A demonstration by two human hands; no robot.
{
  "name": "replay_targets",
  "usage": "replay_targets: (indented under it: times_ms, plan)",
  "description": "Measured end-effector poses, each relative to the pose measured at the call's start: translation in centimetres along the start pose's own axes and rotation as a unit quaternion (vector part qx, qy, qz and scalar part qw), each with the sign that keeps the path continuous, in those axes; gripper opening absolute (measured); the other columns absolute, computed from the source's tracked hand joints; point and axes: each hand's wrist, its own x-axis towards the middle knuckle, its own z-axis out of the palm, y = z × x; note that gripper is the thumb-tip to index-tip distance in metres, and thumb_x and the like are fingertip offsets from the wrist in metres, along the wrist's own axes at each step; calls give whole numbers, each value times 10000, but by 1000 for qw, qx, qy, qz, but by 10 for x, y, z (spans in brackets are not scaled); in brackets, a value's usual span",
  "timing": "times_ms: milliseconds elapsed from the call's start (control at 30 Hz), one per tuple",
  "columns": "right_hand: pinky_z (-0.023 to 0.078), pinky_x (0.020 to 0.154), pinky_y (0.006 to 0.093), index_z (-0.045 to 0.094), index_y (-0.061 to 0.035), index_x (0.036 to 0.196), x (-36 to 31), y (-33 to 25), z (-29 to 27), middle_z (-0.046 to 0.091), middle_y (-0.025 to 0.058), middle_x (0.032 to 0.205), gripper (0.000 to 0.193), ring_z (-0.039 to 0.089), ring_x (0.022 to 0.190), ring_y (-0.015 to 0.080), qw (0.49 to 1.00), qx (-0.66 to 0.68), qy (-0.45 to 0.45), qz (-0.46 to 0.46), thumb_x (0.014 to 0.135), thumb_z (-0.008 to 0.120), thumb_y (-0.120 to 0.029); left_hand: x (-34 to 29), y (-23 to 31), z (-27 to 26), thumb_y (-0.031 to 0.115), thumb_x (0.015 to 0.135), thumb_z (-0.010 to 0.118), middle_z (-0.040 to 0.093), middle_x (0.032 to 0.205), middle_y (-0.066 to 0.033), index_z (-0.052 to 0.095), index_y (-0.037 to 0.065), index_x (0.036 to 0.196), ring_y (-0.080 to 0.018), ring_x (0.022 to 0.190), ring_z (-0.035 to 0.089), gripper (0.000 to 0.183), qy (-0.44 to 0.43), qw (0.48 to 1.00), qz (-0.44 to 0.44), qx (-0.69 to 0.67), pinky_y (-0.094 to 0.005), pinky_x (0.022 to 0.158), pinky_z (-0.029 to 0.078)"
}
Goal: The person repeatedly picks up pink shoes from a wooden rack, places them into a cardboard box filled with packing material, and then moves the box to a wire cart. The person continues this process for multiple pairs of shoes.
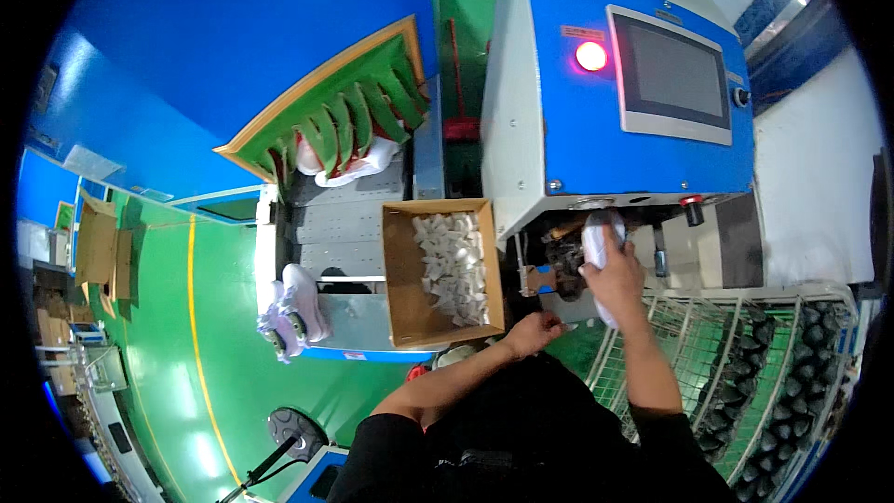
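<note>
My right hand (615,278) is wrapped round a white shoe (596,240), holding it upright under the front of a blue and white machine (643,163). The shoe's far end is close to the dark opening below the panel. In front of my body, my left hand (535,332) is closed in a pinch, with a small white piece (570,325) at its fingertips; its exact kind is too small to tell. Left of that hand stands an open cardboard box (401,265) holding many small white pieces (452,265).
A pair of white shoes (298,307) sits at the near end of a grey conveyor (340,224). More white shoes (358,163) lie beneath green curtain strips (349,126). A wire rack (670,335) with dark, pointed objects (796,401) stands at right. The machine's red lamp (590,57) glows.
</note>
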Motion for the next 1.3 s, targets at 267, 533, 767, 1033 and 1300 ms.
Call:
replay_targets:
  times_ms: [267, 533, 767, 1033, 1300]
  plan:
    - [511, 930, 381, 375, -135, 1553, -19, 25, -14, 649, 243, 1252, 948, 662, 1106, 345, 975, 221, -30, -17, 694, 776, -110, -101, 65, -120, 451, 959, 613, 714, 814, -199, 701, 15, 1032, -348, 828, 725, 451, 302, 905, -144, 264, -434, 742, 559]
    - [527, 912, 326, 483, -11, 1452, -62, 71, 63, 649, 141, 1263, 713, 667, 1047, 252, 631, 758, -146, 77, 780, 693, -127, -82, 93, -76, 448, 939, 687, 709, 1083, -197, 398, -17, 1358, -267, 1014, 696, 689, 150, 987, -44, 19, -391, 883, 526]
    - [524, 965, 412, 396, -23, 1478, -123, 86, 73, 616, 172, 1280, 677, 645, 1111, 305, 430, 870, -209, 122, 853, 605, -181, -56, 128, -14, 359, 927, 734, 703, 937, -139, 656, -4, 1114, -154, 868, 651, 416, 31, 997, -33, 63, -342, 792, 526]
    - [352, 1123, 325, 344, 26, 1533, -106, 57, -16, 502, 141, 1467, 804, 501, 1322, 242, 648, 756, -61, 65, 796, 652, -66, -48, 94, -5, 362, 967, 665, 723, 1034, -176, 577, -4, 1272, -262, 966, 718, 484, 61, 998, -4, 30, -368, 843, 551]
    - [483, 1003, 368, 337, -81, 1562, -51, 58, -10, 570, 211, 1393, 911, 630, 1167, 285, 841, 540, 43, 13, 758, 767, -96, -62, 94, -43, 351, 990, 596, 708, 1051, -220, 612, -11, 1212, -337, 988, 706, 425, 87, 984, -79, 133, -405, 850, 546]
